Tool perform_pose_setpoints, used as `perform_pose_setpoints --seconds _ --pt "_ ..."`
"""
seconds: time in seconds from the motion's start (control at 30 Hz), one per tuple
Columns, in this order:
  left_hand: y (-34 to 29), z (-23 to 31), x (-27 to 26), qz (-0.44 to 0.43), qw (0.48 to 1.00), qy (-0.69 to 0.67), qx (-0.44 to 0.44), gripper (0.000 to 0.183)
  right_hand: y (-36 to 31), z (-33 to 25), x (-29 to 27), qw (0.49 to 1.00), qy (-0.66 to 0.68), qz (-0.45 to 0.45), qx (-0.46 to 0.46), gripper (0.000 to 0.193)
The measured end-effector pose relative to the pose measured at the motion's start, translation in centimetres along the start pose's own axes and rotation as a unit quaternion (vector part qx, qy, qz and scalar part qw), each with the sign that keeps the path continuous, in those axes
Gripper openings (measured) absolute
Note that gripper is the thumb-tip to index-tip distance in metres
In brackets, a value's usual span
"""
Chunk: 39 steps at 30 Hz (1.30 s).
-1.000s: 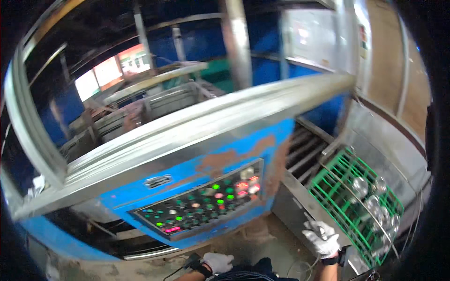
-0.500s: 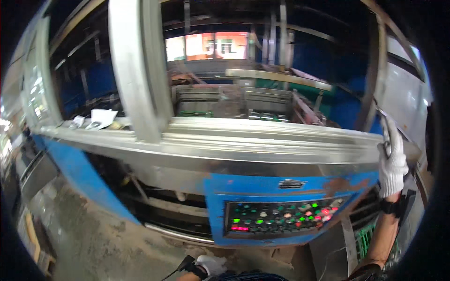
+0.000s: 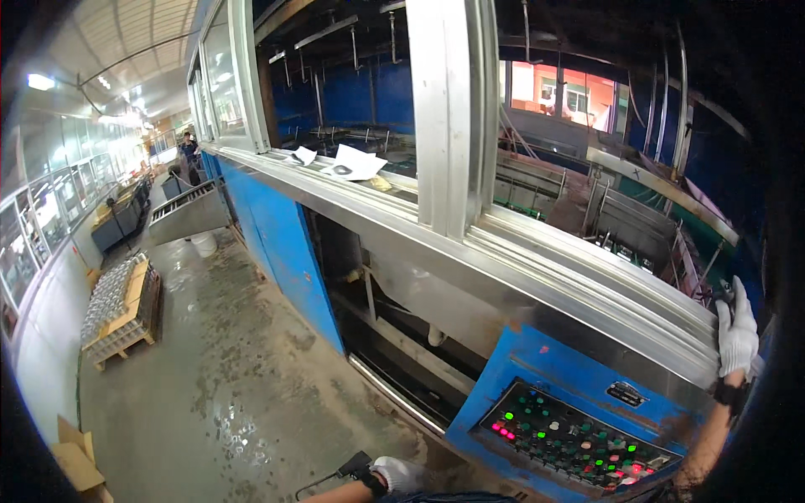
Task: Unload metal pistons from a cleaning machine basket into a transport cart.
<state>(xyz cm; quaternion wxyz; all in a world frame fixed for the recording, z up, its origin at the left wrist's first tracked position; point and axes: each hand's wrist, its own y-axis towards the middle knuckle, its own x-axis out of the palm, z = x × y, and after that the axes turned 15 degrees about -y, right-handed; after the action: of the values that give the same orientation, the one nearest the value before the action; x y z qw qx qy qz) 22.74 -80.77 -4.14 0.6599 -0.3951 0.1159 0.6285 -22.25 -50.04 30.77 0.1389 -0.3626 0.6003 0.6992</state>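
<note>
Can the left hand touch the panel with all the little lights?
Probably yes: the gloved left hand is low, to the left of the control panel, and nothing visible blocks the way between them.

R hand (image 3: 737, 333) is nr sill (image 3: 587, 285), w/ ctrl panel (image 3: 579, 434) below, pallet (image 3: 127, 347) L.

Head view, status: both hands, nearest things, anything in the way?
Right hand at right end of metal sill, grip unclear. Left hand low in view, grip unclear. Lit control panel below sill. White papers on sill, away from both hands.
</note>
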Motion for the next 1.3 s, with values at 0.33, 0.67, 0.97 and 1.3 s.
perform_pose_setpoints --seconds 0.33,0.67,0.97,1.3 --pt "8.2 2.5 -1.7 0.204 0.963 0.142 0.101 0.055 -16.3 -6.3 -4.3 0.980 0.167 0.081 -0.078 0.037" --pt "14.7 13.5 -3.5 0.161 0.976 -0.111 0.094 0.043 -32.9 -6.4 7.3 0.525 0.665 -0.437 0.303 0.045" --pt "15.7 16.3 -5.0 0.253 0.946 0.130 0.156 0.019 -31.3 -11.2 13.4 0.308 0.720 -0.515 0.348 0.054" --pt "18.0 15.2 -4.8 0.234 0.964 0.108 0.073 0.024 -35.3 -10.1 19.8 0.131 0.773 -0.526 0.330 0.043"
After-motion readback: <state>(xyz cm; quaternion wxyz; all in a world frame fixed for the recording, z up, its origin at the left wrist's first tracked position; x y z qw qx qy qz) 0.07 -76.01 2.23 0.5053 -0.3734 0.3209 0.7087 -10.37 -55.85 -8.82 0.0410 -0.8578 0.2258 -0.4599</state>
